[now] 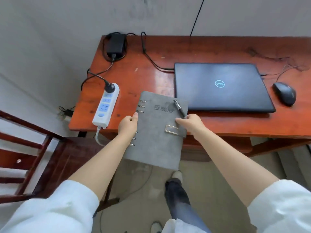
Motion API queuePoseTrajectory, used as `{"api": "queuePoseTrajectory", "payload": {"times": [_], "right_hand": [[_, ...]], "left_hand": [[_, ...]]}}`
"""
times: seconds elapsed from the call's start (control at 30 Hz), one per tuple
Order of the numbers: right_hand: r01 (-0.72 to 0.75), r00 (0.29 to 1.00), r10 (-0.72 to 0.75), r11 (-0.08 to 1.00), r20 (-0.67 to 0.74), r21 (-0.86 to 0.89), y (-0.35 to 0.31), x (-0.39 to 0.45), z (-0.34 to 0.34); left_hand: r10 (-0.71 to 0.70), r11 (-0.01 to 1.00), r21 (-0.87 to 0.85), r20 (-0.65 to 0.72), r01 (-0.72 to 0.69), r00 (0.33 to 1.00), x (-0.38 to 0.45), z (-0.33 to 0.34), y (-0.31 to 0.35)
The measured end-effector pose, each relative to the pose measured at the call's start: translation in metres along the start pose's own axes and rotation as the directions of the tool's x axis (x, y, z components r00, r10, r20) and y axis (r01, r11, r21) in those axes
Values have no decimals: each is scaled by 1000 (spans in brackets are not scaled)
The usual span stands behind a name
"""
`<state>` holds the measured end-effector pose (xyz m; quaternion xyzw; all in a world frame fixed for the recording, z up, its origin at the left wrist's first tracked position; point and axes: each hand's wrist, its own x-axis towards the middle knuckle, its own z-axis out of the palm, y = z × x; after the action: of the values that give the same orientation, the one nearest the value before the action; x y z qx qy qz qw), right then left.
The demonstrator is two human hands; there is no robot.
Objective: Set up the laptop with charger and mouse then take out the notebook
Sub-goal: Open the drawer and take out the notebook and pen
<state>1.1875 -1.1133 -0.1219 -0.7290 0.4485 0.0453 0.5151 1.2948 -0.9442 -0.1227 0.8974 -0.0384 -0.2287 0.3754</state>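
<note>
A grey ring-bound notebook [156,132] hangs half over the front edge of the reddish wooden desk [218,47]. My left hand [127,126] grips its ringed left side. My right hand [190,124] holds its right edge by the clasp, along with a dark pen [179,107] lying on the cover. A closed dark laptop [218,86] lies behind the notebook, to its right. A black wired mouse [285,93] sits to the laptop's right. The black charger brick [116,43] rests at the desk's back left, with one cable running to the laptop.
A white power strip [106,105] lies at the desk's left front, with the charger's plug in its far socket. A dark wooden chair [30,157] stands to the left. My foot [176,190] is on the floor below the notebook.
</note>
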Motion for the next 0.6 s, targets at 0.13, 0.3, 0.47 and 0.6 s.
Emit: {"api": "queuePoseTrajectory", "payload": {"times": [0.13,0.3,0.47,0.6], "right_hand": [[18,1000,-12,976,28,-218,-47,56,10],[86,994,-51,911,99,-402,-91,110,29],[75,988,-15,919,156,-386,-102,139,47],[70,997,-56,924,49,-376,-102,142,41]], "left_hand": [[-72,991,113,-13,73,997,49,-3,19],[-138,978,147,-79,148,987,101,-8,32],[-172,934,293,-128,203,977,131,-8,36],[-153,891,410,-138,197,978,130,-1,37]]}}
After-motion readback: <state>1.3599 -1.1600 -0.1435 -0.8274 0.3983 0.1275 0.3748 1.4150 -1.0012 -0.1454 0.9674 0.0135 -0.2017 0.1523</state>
